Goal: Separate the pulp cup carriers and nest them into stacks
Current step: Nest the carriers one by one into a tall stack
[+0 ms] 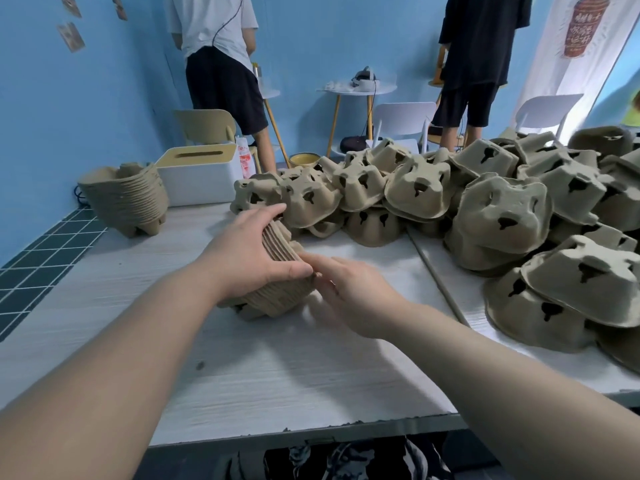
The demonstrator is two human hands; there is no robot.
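A nested stack of pulp carriers is being held on its side on the worktop, its long axis running away from the person and slightly leftward. The left hand is being wrapped over the top of it, fingers stretched along the far rim and the thumb curled round the near edge, so the stack is being gripped. The right hand is being laid against the stack's right end, its fingers nearly straight and together, touching rather than clutching.

The loose heap of unsorted carriers is lying beyond and to the right of both sets of fingers; the nearest pieces are sitting just past the left fingertips, and the right hand is judged the freer one to fetch another. A finished stack is standing well to the left of the left hand, beside a white tissue box, whose slot is showing no contents.
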